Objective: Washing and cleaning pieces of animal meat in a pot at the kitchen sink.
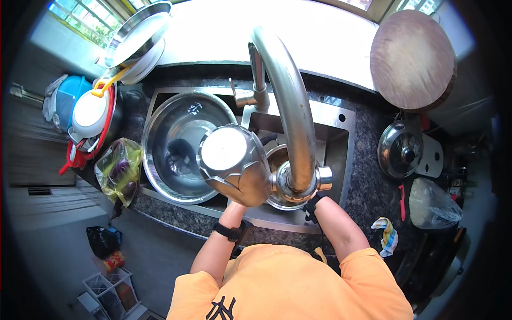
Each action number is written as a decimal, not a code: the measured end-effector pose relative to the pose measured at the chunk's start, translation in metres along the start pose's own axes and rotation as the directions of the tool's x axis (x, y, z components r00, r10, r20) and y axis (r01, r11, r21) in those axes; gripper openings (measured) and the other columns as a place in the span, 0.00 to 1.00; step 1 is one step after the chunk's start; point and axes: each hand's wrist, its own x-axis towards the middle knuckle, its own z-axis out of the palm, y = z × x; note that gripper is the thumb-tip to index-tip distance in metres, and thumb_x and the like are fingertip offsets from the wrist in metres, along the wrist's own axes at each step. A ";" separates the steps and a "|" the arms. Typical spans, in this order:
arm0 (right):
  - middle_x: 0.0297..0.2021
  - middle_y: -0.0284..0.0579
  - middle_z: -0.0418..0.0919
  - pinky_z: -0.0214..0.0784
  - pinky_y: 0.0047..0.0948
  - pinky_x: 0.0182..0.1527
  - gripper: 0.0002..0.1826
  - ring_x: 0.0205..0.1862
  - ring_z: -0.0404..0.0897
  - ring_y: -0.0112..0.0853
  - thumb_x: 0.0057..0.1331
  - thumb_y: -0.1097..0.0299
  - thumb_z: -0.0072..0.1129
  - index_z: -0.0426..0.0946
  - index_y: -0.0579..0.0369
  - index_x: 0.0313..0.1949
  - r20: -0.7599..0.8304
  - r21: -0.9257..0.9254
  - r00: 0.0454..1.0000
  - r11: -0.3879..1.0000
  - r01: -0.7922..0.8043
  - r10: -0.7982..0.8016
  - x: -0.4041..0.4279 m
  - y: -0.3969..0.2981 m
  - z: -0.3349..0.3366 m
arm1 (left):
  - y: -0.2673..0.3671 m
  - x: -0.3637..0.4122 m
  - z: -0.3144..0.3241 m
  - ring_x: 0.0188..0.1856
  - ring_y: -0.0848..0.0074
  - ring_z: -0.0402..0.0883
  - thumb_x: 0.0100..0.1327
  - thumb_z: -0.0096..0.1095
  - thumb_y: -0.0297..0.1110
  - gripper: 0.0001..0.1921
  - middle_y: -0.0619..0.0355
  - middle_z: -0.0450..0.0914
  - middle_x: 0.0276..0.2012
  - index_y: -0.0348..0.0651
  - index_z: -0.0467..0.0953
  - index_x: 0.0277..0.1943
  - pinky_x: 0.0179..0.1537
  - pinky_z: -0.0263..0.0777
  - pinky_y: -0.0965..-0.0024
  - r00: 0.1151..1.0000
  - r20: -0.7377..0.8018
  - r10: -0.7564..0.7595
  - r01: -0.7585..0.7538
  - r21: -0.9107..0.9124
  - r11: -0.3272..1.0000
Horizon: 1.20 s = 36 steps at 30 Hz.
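Both of my hands reach into the right basin (pixel 335 150) of a steel double sink. My left wrist (pixel 237 210) runs under the faucet's large spray head (pixel 236 164), which hides the left hand. Only the edge of my right hand (pixel 315 196) shows beside the faucet's joint (pixel 324 178); its fingers are hidden. Between the hands stands a steel pot (pixel 280 206) with a dark handle (pixel 269 138), mostly covered by the faucet. What either hand holds cannot be seen. A wide steel basin (pixel 154 172) sits over the left basin.
The curved faucet neck (pixel 294 100) arches over the sink. Left are a plastic bag of purple vegetables (pixel 122 170) and stacked colanders (pixel 90 108). Right are a pot lid (pixel 400 150), pink-handled knife (pixel 402 202), cloth (pixel 388 236), clear bag (pixel 434 204) and round wooden chopping block (pixel 412 60).
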 end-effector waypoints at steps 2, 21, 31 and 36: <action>0.65 0.56 0.47 0.57 0.54 0.59 0.39 0.63 0.56 0.58 0.52 0.56 0.62 0.57 0.43 0.63 -0.032 0.076 0.989 0.987 -0.144 0.147 -0.018 -0.054 -0.050 | -0.013 0.006 0.002 0.47 0.68 0.77 0.66 0.44 0.48 0.18 0.58 0.77 0.46 0.47 0.72 0.51 0.48 0.72 0.55 0.999 0.034 -0.026 0.031 -0.158 0.987; 0.28 0.44 0.81 0.71 0.32 0.36 0.13 0.33 0.80 0.37 0.49 0.61 0.60 0.78 0.54 0.32 0.215 -0.191 0.955 0.950 0.247 -0.205 -0.038 -0.073 -0.052 | -0.015 -0.037 0.078 0.51 0.58 0.75 0.66 0.44 0.53 0.21 0.56 0.75 0.51 0.49 0.71 0.53 0.51 0.67 0.41 0.970 -0.187 -0.157 0.201 0.246 0.948; 0.55 0.62 0.63 0.65 0.43 0.54 0.21 0.51 0.71 0.55 0.61 0.62 0.52 0.68 0.62 0.51 -0.043 0.059 0.998 0.997 0.053 -0.050 -0.014 -0.004 0.004 | -0.033 -0.013 0.071 0.58 0.62 0.68 0.65 0.49 0.46 0.19 0.54 0.74 0.53 0.46 0.70 0.53 0.59 0.62 0.54 0.984 0.145 -0.099 0.095 0.032 0.995; 0.60 0.57 0.58 0.65 0.49 0.53 0.20 0.51 0.68 0.59 0.59 0.69 0.51 0.70 0.57 0.52 -0.214 -0.124 0.962 0.973 -0.196 0.167 -0.018 -0.077 -0.061 | -0.048 0.012 0.036 0.59 0.63 0.66 0.64 0.48 0.47 0.21 0.55 0.72 0.55 0.46 0.68 0.55 0.62 0.57 0.54 0.983 0.151 -0.108 0.109 0.004 0.994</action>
